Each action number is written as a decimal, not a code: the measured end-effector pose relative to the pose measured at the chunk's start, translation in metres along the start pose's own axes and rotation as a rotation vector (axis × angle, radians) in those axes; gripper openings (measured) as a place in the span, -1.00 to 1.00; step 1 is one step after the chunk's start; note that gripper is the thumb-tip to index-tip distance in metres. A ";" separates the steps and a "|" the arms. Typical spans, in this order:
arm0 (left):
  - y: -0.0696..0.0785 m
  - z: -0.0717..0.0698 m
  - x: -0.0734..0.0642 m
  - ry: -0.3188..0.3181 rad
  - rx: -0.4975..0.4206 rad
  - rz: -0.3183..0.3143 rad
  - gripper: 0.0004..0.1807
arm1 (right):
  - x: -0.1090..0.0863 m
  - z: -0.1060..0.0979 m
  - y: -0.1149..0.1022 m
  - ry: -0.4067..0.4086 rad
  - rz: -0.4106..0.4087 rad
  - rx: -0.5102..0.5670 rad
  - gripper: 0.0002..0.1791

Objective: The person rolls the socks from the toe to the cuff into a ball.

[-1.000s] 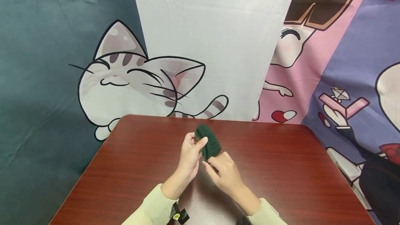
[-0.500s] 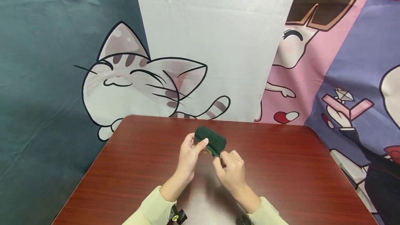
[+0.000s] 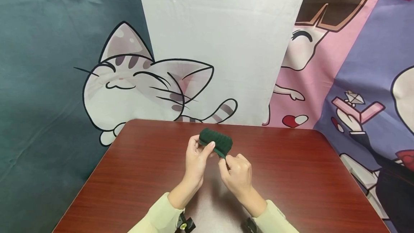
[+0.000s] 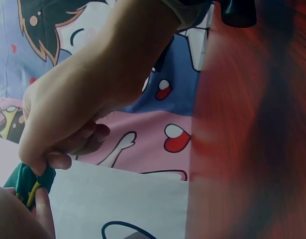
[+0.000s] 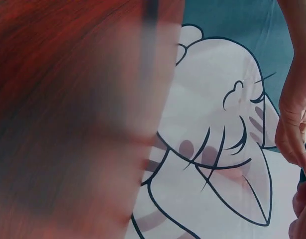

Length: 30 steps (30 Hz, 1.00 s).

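Note:
A small dark green ribbed pouch [image 3: 217, 141] is held up over the table in the head view, its length sloping down to the right. My left hand [image 3: 196, 161] grips its left end, thumb lying across the near edge. At the lower right corner my right hand [image 3: 238, 173] pinches the pouch's edge between thumb and curled forefinger. In the left wrist view the green pouch [image 4: 24, 180] shows a yellow strip, like a zipper, between the two hands. The fingers hide whatever small part the right hand pinches. The right wrist view catches only a sliver of the pouch.
A reddish-brown wooden table [image 3: 145, 175] lies under the hands. Behind it hangs a printed cloth backdrop [image 3: 223, 39] with a cartoon cat and figures. Each sleeve has a black device at the wrist, such as the left wrist camera [image 3: 186, 224].
The pouch has turned from steeply slanted to nearer level. My right hand has moved right and slightly up with its lower corner, while my left hand keeps its grip in about the same place.

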<state>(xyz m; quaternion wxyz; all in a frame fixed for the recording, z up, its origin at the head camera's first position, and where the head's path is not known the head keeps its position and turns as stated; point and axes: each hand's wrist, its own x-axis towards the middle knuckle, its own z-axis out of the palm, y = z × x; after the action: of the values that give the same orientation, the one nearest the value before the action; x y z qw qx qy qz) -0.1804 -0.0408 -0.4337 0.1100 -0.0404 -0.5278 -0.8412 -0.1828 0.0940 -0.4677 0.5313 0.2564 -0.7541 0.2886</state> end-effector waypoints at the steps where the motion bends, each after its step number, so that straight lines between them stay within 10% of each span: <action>1: -0.001 -0.001 0.000 0.004 0.006 -0.003 -0.60 | 0.000 0.000 0.000 -0.009 -0.010 0.004 -0.57; 13: 0.000 -0.016 0.013 0.013 0.085 -0.078 -0.62 | -0.007 -0.006 0.005 -0.196 0.006 0.060 -0.78; 19: 0.003 -0.026 0.017 -0.093 0.150 -0.157 -0.58 | 0.004 -0.021 0.013 -0.238 0.300 0.199 -0.94; 30: 0.007 -0.032 0.017 -0.292 0.307 -0.217 -0.50 | 0.029 -0.035 0.021 -0.564 0.796 0.722 -0.54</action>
<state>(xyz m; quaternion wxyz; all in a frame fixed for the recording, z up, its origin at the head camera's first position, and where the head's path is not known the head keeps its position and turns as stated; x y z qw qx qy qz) -0.1943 -0.0746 -0.4384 -0.0538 -0.0876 -0.6610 -0.7433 -0.1835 0.1313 -0.4345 0.0417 0.1853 -0.7582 0.6238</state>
